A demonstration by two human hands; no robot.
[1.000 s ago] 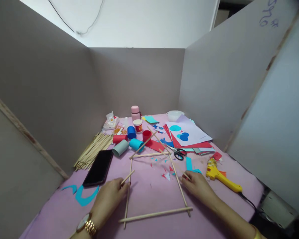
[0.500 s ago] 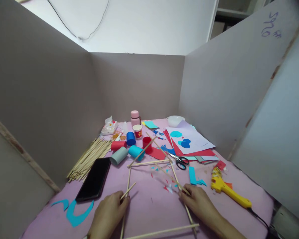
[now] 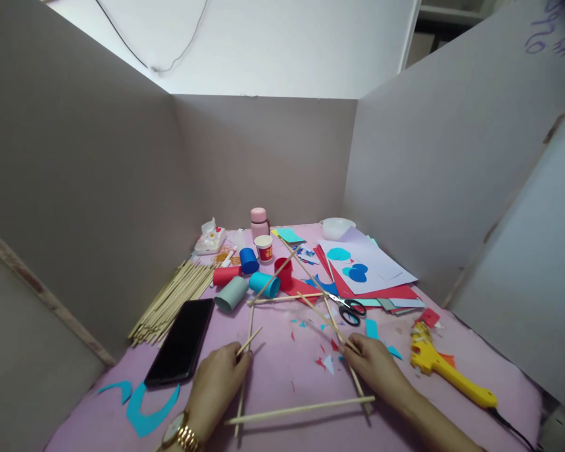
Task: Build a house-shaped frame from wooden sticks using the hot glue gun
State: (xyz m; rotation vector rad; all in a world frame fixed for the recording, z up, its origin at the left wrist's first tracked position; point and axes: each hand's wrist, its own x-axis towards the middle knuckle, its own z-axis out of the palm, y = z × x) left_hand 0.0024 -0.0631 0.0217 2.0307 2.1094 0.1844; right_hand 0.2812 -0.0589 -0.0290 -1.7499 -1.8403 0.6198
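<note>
A square frame of thin wooden sticks (image 3: 301,409) lies flat on the pink table (image 3: 287,376). My left hand (image 3: 219,384) rests at the frame's left side, fingers closed on a short wooden stick (image 3: 248,342) that points up and right. My right hand (image 3: 374,369) sits at the frame's right side, fingers pinched on a long thin stick (image 3: 322,317) that runs diagonally up to the left over the frame. A gold watch is on my left wrist.
A black phone (image 3: 181,342) and a bundle of sticks (image 3: 169,300) lie at the left. Paper rolls (image 3: 249,279), cups, a pink bottle (image 3: 258,221), scissors (image 3: 351,309), coloured paper sheets (image 3: 367,270) and a yellow glue gun (image 3: 445,370) surround the frame. Grey partition walls enclose the table.
The view has shifted slightly; both hands keep their hold on their sticks at the frame's sides, with barely any movement.
</note>
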